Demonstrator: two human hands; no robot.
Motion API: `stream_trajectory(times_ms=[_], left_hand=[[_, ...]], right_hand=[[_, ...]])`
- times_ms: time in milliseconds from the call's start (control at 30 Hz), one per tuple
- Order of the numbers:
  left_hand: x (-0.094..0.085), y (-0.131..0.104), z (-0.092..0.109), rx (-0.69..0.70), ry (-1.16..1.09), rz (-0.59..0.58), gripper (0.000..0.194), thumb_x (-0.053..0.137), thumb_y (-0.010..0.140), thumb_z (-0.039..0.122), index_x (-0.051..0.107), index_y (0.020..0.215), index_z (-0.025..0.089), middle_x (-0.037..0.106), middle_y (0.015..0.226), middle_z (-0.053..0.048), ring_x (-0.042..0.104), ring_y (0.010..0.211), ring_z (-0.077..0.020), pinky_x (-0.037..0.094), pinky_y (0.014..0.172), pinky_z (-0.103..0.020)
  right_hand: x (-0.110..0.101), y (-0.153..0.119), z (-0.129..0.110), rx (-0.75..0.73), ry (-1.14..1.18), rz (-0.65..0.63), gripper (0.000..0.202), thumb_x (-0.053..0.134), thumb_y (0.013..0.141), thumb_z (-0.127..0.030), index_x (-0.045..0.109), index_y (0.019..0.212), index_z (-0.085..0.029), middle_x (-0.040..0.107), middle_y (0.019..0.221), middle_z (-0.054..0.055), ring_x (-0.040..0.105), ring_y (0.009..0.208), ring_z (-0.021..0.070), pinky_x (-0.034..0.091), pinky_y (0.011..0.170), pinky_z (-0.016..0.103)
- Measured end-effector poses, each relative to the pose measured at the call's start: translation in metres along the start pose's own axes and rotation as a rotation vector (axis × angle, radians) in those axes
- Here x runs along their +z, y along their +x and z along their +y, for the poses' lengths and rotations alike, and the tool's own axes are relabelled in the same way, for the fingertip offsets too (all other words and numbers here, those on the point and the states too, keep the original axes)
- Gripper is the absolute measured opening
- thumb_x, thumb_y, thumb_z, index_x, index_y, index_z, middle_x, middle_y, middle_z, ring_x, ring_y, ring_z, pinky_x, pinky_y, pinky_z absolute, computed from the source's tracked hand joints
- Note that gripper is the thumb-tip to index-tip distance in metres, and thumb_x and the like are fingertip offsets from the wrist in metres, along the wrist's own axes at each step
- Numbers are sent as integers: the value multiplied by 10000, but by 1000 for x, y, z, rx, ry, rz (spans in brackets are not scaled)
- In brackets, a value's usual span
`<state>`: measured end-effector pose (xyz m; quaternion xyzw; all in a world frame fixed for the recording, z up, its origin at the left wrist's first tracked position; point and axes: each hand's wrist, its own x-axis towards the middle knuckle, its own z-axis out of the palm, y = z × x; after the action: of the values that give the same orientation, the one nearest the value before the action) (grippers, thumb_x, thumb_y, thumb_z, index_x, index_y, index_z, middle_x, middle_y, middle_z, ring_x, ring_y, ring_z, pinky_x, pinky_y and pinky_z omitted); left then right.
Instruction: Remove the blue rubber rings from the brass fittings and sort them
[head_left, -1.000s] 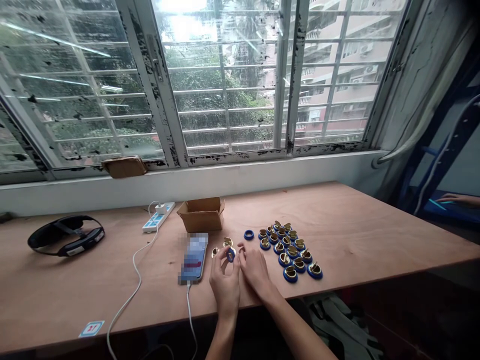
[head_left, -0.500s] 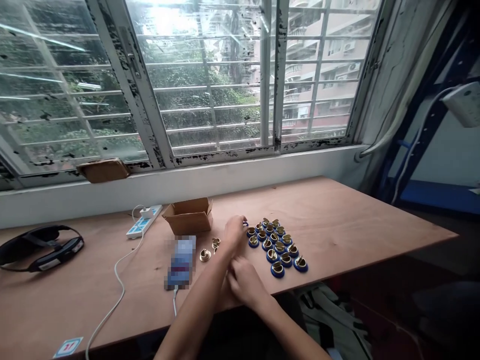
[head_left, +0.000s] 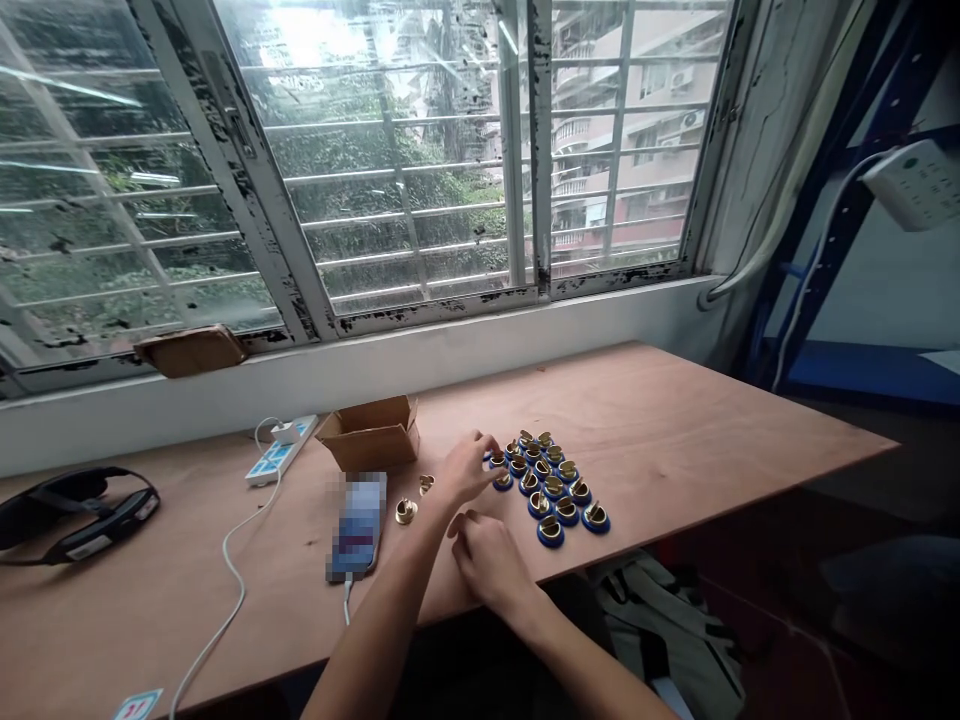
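Several round blue-based gold pieces (head_left: 553, 487) with a raised gold flap on top stand in slanting rows on the wooden table. My left hand (head_left: 469, 468) reaches over the far left end of these rows. Its fingers are apart, with the fingertips at a blue-edged piece that they partly hide. Closer to the table's front edge, my right hand (head_left: 489, 562) rests with its fingers curled in; whatever they may hold is hidden. Left of my left forearm lie two loose gold pieces, a nearer one (head_left: 406, 511) and a farther one (head_left: 427, 484), with no blue base showing.
An open cardboard box (head_left: 371, 440) stands behind a phone (head_left: 361, 525) on a charging cable. Farther left are a power strip (head_left: 283, 452) and a black headset (head_left: 90, 510). The table's front edge runs close by my right hand, and a window rises behind.
My left hand's fingers have spread at the piece beside the rows. My right hand has drawn slightly apart from the left forearm. The whole view has shifted a little.
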<state>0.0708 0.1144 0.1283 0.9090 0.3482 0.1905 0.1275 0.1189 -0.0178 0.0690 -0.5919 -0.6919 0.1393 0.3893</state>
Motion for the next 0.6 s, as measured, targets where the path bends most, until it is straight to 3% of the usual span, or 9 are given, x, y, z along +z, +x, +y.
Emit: stream_trajectory(times_ms=[133,300,433,600], left_hand=[[19,-4,12,47,4,-83,272,807,752,266,721,1009,243,653,1035,-48,654,933,-249,510,815,-322],[28,-8,9,62,10,-98,198,704,779,161,704,963,234,631,1062,-68,640,981,-265,508,854,-347],[25,-20,3,51,-8,-62,232,644,766,122,661,969,232,623,1113,-74,642,962,-246,512,848,-341],[24,-47,1,-30,-52,38,267,583,773,110,595,1019,212,661,946,-62,647,877,-244,514,790,-349]], right_hand=[[3,-1,-1,7,-82,-36,242,520,916,-127,741,1013,-139,771,987,136,721,873,256,464,729,300],[1,-1,-2,-1,-90,-59,231,552,916,-158,782,931,-141,794,948,153,740,829,272,452,691,302],[-14,-2,-3,-36,26,-138,257,546,859,-105,794,898,-162,808,913,107,738,784,236,446,669,274],[-41,-9,-8,-94,50,-254,258,546,762,-70,772,744,-194,789,781,45,668,665,190,388,598,250]])
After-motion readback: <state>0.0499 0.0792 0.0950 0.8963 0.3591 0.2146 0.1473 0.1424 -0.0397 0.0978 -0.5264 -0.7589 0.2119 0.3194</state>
